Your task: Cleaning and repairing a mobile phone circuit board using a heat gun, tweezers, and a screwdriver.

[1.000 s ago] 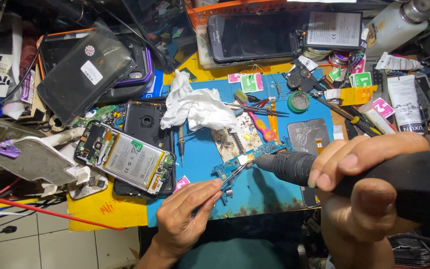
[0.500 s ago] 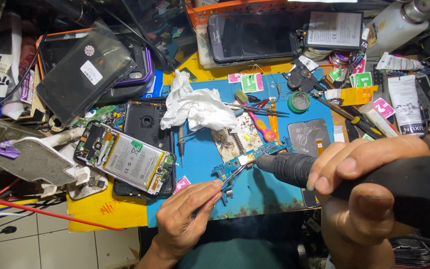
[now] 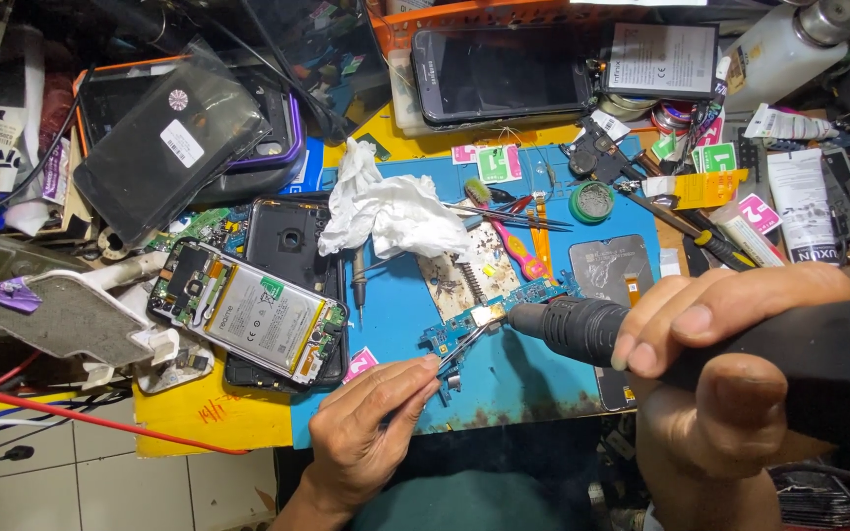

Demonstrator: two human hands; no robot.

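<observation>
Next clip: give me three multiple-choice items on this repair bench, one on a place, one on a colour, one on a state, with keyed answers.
1. Where does the crumpled white cloth lie?
A. on the blue mat
B. on the floor tiles
C. in the orange tray

2. What colour is the paper under the mat's lower left corner?
A. green
B. yellow
C. white

3. What state is the phone with the white battery in?
A. sealed
B. opened, back off
C. screen lit

Answers:
1 A, the cloth sits at the mat's upper left.
2 B, the yellow sheet shows there.
3 B, battery and boards lie bare.

The left hand holds tweezers to the small blue board; the right hand aims a black hot-air handle at it.
</observation>
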